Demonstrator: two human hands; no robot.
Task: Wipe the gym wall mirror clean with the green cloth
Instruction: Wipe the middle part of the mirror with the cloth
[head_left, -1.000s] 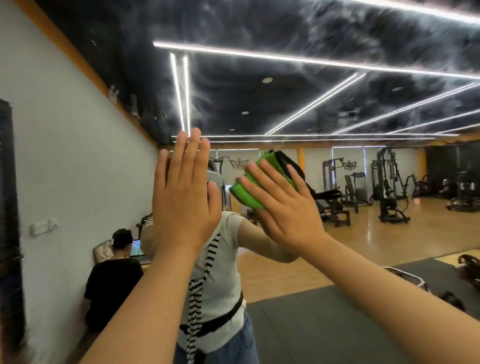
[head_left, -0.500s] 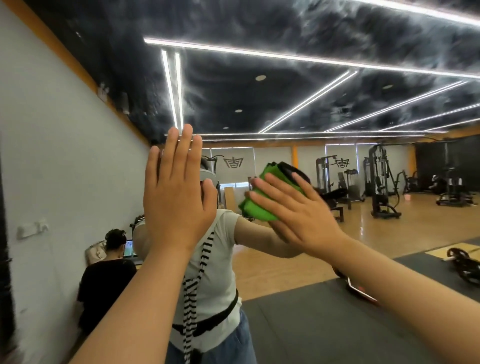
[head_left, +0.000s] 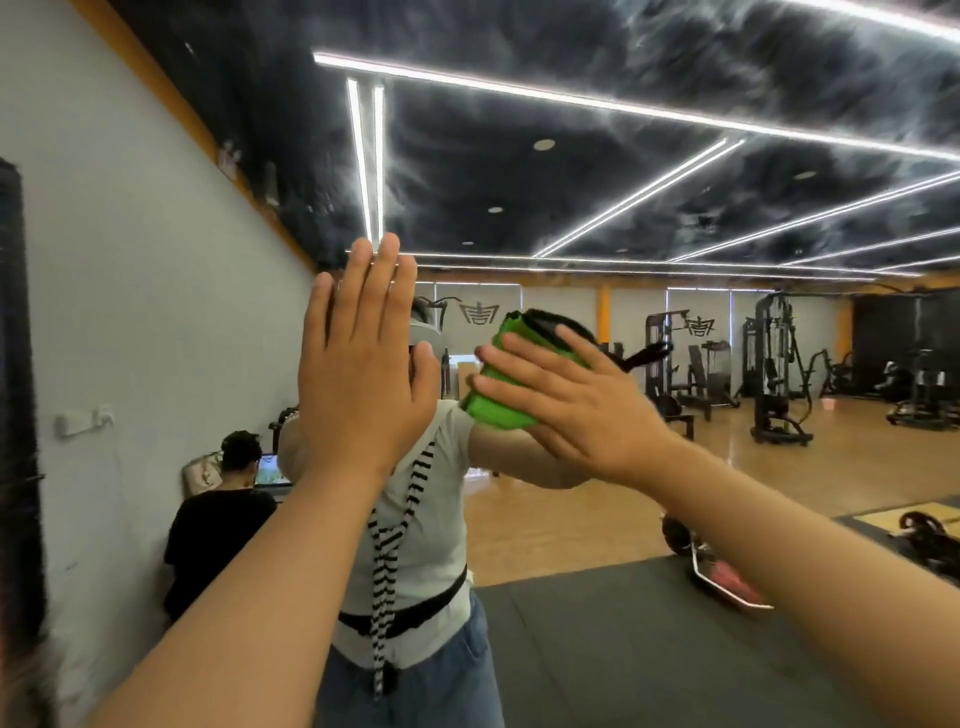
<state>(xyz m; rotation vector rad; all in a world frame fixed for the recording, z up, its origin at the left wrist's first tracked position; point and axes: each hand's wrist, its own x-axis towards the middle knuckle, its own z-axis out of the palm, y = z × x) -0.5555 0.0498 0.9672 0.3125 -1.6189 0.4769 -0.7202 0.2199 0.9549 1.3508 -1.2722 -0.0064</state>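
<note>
Wiping step, head view: we judge a stroke is under way at about head height on the mirror (head_left: 675, 467).
Right side: the right grip (head_left: 576, 400) has fingers straight and spread, none curled; it presses the green cloth (head_left: 496, 410) flat against the glass.
Left side: the left grip (head_left: 358, 374) is flat, fingers straight and together, holding nothing. It seems to rest on the glass just beside the cloth, but we cannot confirm contact.
Cloth location: folded into a thick pad under the right fingertips, a dark layer showing at its upper edge.
Handling: we expect it to be soft, light and liable to slide or unfold. Palm pressure over the pad's middle should hold it.
Glass: stiff, slick, probably fragile, so even pressure suits it.
Surroundings, all reflected: our torso with a striped strap (head_left: 387, 530), a seated person (head_left: 218, 525) at a laptop (head_left: 272, 470), weight machines (head_left: 774, 374), a black floor mat (head_left: 623, 649).
Obstructions: nothing between cloth and glass, though the left grip sits in the path of a leftward stroke.
</note>
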